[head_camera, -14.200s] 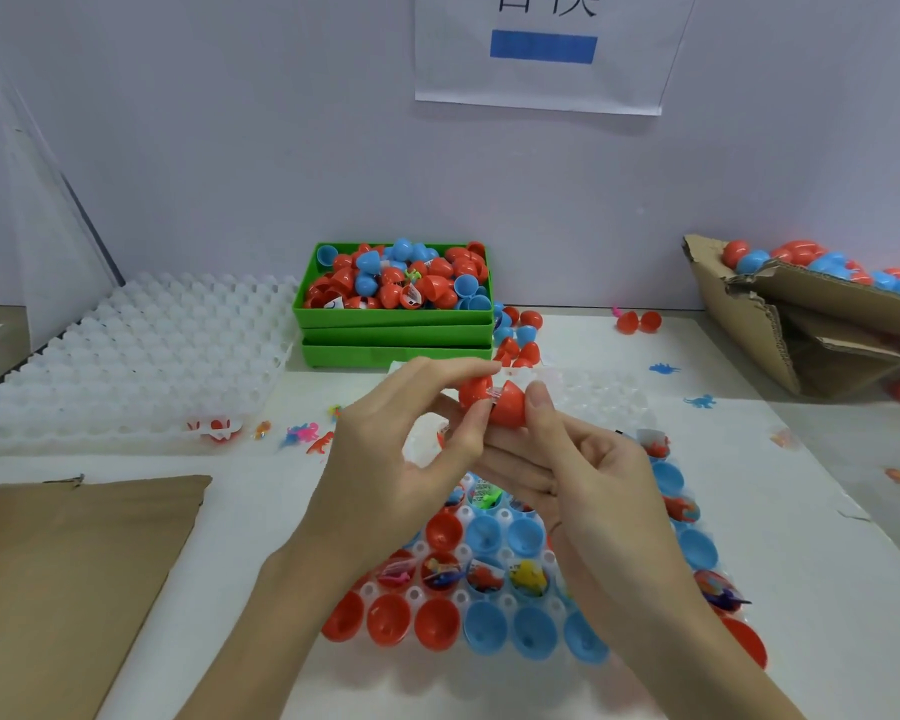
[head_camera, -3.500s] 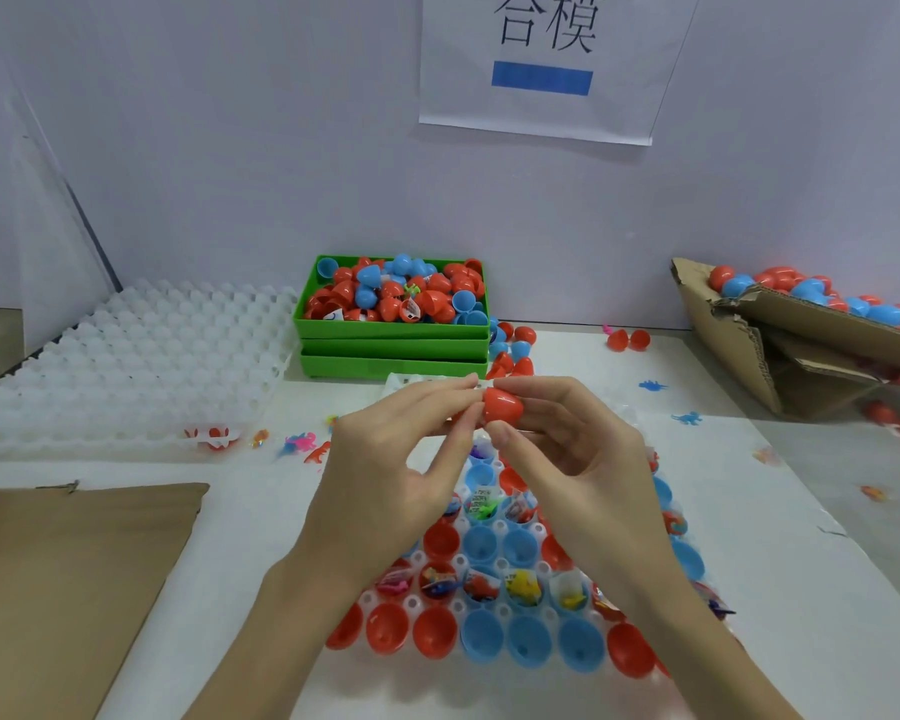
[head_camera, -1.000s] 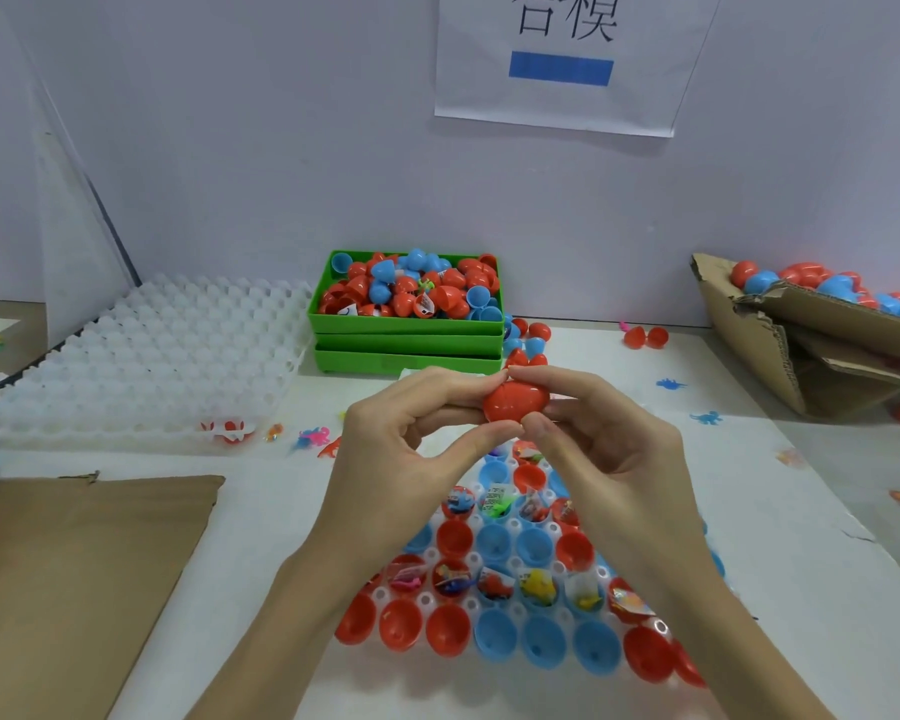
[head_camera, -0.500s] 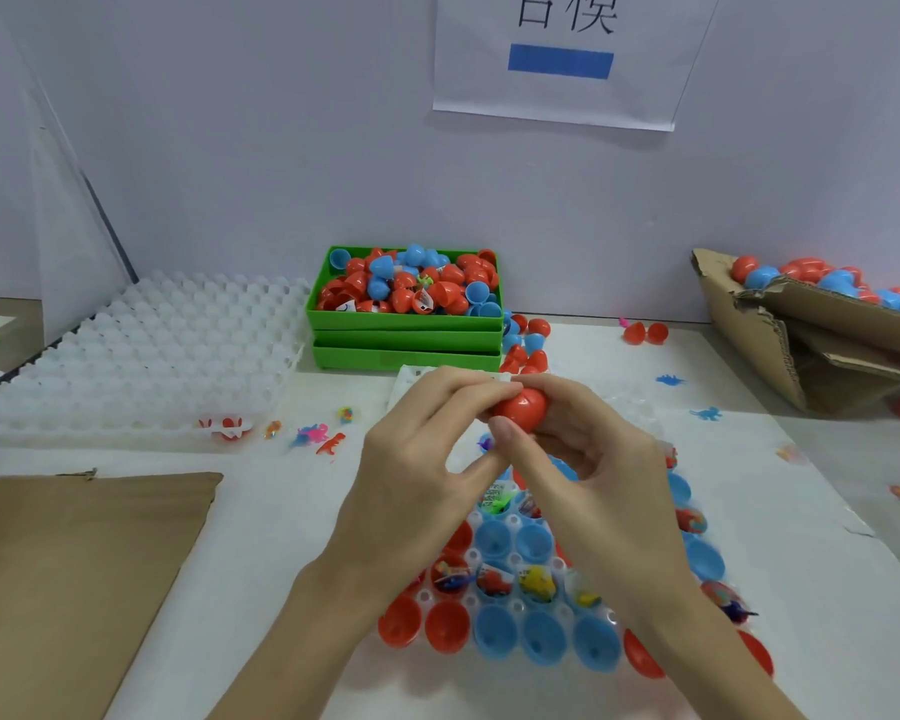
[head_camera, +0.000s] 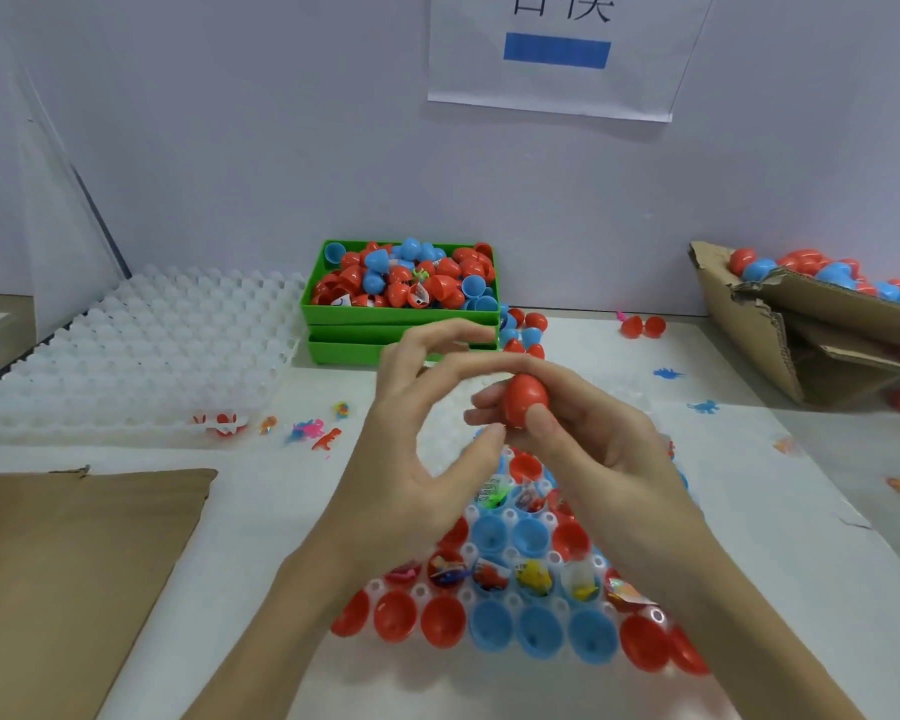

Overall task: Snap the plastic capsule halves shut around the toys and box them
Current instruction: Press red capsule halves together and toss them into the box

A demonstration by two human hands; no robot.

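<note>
The red capsule [head_camera: 525,405] is closed and held above the counter [head_camera: 780,511], pinched in the right hand [head_camera: 583,449] between thumb below and fingers [head_camera: 489,397] curled behind it. The left hand [head_camera: 417,459] hangs just beside it with fingers spread and relaxed, holding nothing; its thumb tip lies near the capsule's lower edge, and contact cannot be confirmed.

Step in hand, by judgement: the snap on this capsule appears complete, and boxing is due. The next move calls for carrying the capsule to the cardboard box [head_camera: 780,324] at the right, where finished capsules lie, then taking another filled half from the white tray [head_camera: 510,517] below the hands.

Compared with half a second earlier, the left hand has let go of the capsule and opened, leaving the right hand as sole holder. The capsule sits at about the same height.
</note>
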